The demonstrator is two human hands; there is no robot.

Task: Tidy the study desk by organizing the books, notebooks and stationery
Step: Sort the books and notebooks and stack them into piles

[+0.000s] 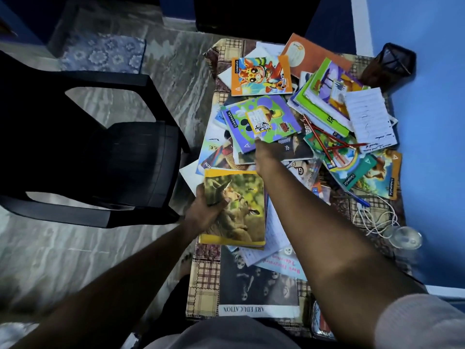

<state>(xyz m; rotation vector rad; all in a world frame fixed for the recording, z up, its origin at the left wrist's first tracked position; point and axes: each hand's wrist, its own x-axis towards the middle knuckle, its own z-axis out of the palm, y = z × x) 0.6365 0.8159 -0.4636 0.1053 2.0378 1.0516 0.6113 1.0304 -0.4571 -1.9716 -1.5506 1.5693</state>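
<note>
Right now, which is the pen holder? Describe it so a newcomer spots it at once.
Follow the blue wall along the right edge of the desk to the far corner. There stands the pen holder, a dark mesh cup. Unlike it, its neighbours lie flat: notebooks and a lined sheet.

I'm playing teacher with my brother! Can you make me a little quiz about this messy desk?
1. True or false: the left hand grips the yellow notebook.
2. Fill in: the pencils lying on the pile are coloured ___.
3. What does the right hand touch? A the pencils; B the purple notebook; C the yellow notebook.
Key: 1 true; 2 red; 3 B.
</note>
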